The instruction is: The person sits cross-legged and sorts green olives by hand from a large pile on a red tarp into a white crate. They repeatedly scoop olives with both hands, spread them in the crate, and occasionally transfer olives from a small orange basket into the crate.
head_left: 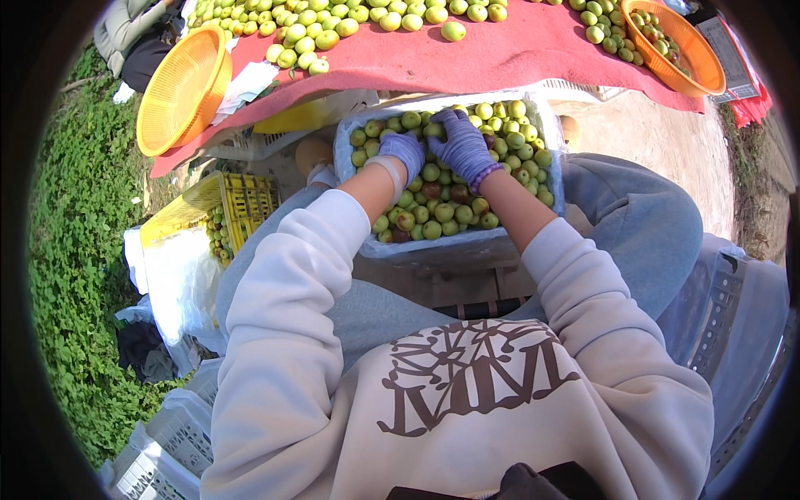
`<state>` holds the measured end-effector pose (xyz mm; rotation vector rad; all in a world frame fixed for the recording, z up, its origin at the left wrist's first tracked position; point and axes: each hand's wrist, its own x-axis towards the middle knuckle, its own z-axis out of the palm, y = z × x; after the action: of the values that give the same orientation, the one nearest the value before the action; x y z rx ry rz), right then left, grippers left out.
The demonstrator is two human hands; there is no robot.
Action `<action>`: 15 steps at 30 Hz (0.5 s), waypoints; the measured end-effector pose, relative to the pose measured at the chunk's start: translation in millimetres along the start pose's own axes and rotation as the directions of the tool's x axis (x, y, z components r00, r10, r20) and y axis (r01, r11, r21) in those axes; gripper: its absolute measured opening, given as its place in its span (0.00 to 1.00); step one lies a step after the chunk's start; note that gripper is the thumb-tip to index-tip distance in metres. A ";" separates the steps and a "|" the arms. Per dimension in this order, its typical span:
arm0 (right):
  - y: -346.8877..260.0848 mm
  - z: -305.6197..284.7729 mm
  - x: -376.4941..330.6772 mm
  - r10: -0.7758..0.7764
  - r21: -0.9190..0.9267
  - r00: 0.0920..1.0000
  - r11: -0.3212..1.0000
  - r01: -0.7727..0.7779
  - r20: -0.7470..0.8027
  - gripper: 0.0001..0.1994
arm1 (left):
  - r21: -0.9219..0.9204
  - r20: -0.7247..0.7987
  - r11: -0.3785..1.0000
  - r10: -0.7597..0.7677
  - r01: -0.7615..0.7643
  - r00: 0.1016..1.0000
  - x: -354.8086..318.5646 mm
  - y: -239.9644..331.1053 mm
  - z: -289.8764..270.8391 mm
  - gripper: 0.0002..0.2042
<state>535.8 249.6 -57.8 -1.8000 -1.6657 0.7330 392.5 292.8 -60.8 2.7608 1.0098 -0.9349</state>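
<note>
A white crate (357, 232) lined with clear plastic stands between my knees, filled with round green jujubes (444, 212), some with brown patches. Both my hands wear purple knitted gloves and rest on the fruit toward the crate's far side. My left hand (403, 152) is curled with its fingers close together; whatever lies inside them is hidden. Just to its right, my right hand (463, 143) spreads its thumb and fingers over the jujubes, its palm facing down. One jujube shows between the two hands.
Ahead, a red cloth (500, 52) covers a raised surface with many loose jujubes (453, 31). Orange baskets stand at its left (185, 90) and right (679, 46). A yellow crate (248, 208) holding jujubes is at my left, near white crates (171, 433). Another person (125, 33) sits far left.
</note>
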 end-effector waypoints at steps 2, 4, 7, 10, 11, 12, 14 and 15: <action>-0.4 -0.5 -0.8 -0.009 -0.016 1.000 1.000 0.010 0.014 0.19 | -0.024 0.035 0.998 -0.063 0.064 0.997 0.6 3.1 -1.4 0.17; -1.1 -0.7 -1.6 -0.018 -0.035 1.000 0.999 0.019 0.013 0.19 | -0.034 0.050 0.994 -0.104 0.105 0.993 0.7 5.1 -2.8 0.18; -1.8 -0.4 -2.4 -0.013 -0.036 1.000 0.999 0.014 0.025 0.19 | -0.030 -0.003 0.994 -0.105 0.105 0.994 -4.4 5.4 -3.0 0.17; -2.7 -0.7 -2.5 -0.049 -0.067 0.999 0.997 0.049 0.009 0.18 | -0.068 -0.126 0.997 -0.048 0.040 0.991 -17.0 0.3 -3.6 0.18; -3.3 -1.0 -2.8 -0.065 -0.085 0.998 0.994 0.066 0.013 0.18 | -0.107 -0.160 0.994 -0.035 0.018 0.987 -21.0 -3.1 -5.8 0.18; -4.6 -0.9 -3.3 -0.084 -0.095 0.996 0.992 0.084 0.005 0.18 | -0.151 -0.179 0.989 -0.022 -0.005 0.984 -25.4 -6.4 -8.6 0.19; -7.7 -0.9 -5.3 -0.099 -0.129 0.995 0.987 0.101 0.018 0.18 | -0.234 -0.168 0.970 0.028 -0.067 0.985 -35.1 -12.8 -15.7 0.18; -9.9 -0.3 -5.9 -0.115 -0.164 0.993 0.979 0.118 0.026 0.18 | -0.280 -0.158 0.955 0.055 -0.098 0.986 -39.9 -16.3 -20.0 0.18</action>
<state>528.8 244.3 -50.3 -1.7927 -1.8732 0.5752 369.1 287.9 -19.7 2.6307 0.9621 -0.5293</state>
